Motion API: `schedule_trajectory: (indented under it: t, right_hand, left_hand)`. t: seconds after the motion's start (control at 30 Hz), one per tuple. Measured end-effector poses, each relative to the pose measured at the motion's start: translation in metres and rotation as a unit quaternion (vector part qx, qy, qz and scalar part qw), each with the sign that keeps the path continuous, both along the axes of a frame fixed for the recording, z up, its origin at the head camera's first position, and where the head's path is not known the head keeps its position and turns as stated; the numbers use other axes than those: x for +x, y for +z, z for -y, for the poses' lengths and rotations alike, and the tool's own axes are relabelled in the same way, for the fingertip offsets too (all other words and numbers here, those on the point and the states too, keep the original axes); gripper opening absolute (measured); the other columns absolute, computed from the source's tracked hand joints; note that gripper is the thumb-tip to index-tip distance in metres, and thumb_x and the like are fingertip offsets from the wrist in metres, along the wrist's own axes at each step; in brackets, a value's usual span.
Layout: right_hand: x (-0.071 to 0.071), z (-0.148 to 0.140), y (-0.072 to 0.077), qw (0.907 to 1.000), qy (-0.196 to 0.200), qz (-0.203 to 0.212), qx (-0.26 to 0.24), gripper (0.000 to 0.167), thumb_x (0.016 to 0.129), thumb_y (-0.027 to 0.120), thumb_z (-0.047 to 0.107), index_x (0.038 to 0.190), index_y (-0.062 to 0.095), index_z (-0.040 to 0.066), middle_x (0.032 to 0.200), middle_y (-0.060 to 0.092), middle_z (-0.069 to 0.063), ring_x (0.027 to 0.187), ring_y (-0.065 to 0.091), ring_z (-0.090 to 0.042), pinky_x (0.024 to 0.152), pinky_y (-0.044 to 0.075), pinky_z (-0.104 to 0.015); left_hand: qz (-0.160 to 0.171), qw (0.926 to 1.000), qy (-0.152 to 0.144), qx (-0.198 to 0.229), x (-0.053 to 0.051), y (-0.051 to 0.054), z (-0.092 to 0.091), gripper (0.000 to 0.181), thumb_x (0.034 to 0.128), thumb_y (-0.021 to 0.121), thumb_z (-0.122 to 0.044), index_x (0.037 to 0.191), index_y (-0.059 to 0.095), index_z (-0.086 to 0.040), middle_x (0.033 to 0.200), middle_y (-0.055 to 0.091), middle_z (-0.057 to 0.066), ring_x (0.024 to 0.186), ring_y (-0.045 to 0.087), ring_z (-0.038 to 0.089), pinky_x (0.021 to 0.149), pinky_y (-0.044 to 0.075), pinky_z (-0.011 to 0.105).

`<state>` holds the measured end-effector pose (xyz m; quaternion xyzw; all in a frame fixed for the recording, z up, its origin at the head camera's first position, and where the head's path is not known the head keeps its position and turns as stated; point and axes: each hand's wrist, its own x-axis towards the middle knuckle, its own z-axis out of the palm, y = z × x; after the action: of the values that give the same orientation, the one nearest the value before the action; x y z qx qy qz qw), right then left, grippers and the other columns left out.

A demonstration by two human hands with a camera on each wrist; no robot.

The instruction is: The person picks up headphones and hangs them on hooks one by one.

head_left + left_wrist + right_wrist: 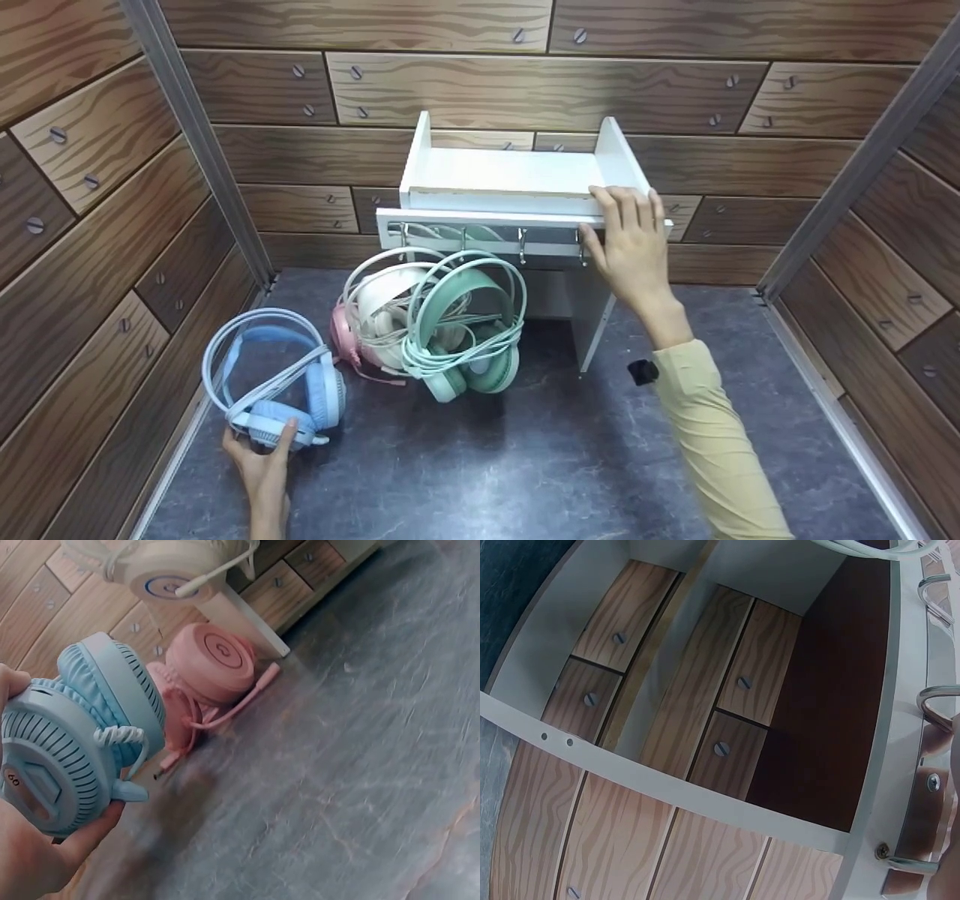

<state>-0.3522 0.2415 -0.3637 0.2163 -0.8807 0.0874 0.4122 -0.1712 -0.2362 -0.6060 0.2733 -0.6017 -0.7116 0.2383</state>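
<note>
I had the left hand (259, 469) pinching the lower earcup (266, 421) of the blue headset (325, 390), left of the pink headset (345, 334); right hand (636, 251) gripped the white hook rack (517, 171). Risk: one-cup pinch could've let blue twist, drop.

Pale blue headset (324, 394) in the left hand (259, 466); white rack (517, 172) under the right hand (634, 251); marbled dark-grey counter (465, 465) between them.
</note>
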Motion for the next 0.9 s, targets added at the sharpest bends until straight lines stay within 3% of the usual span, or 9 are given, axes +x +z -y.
schedule_trajectory:
  t: [0.27, 0.63, 0.9]
  right_hand:
    - [-0.001, 0.001, 0.000, 1.0000, 0.006, -0.005, -0.002, 0.051, 0.106, 0.042, 0.042, 0.147, 0.042, 0.012, 0.135, 0.048, -0.014, 0.131, 0.038, -0.033, 0.121, 0.013, -0.051]
    - [0.000, 0.000, 0.000, 1.0000, -0.001, 0.004, -0.001, 0.052, 0.106, 0.041, 0.044, 0.147, 0.042, 0.012, 0.136, 0.047, -0.014, 0.133, 0.037, -0.033, 0.122, 0.012, -0.051]
    - [0.000, 0.000, 0.000, 1.0000, -0.004, 0.004, -0.002, 0.052, 0.107, 0.040, 0.044, 0.147, 0.042, 0.012, 0.136, 0.047, -0.014, 0.133, 0.037, -0.033, 0.122, 0.012, -0.051]
  left_hand:
    - [-0.044, 0.9989, -0.003, 0.016, 0.006, 0.008, -0.008, 0.098, 0.0896, 0.071, -0.003, 0.159, 0.002, -0.012, 0.167, 0.007, 0.018, 0.151, 0.012, 0.024, 0.124, 0.009, 0.036]
    - [-0.057, 0.9981, -0.013, 0.020, 0.019, 0.024, -0.018, 0.095, 0.0904, 0.070, -0.003, 0.158, 0.004, -0.014, 0.168, 0.004, 0.017, 0.154, 0.008, 0.023, 0.125, 0.006, 0.033]
    - [-0.074, 0.9968, -0.020, 0.024, 0.025, 0.030, -0.023, 0.095, 0.0908, 0.069, -0.002, 0.158, 0.003, -0.014, 0.169, 0.002, 0.016, 0.154, 0.006, 0.022, 0.124, 0.005, 0.029]
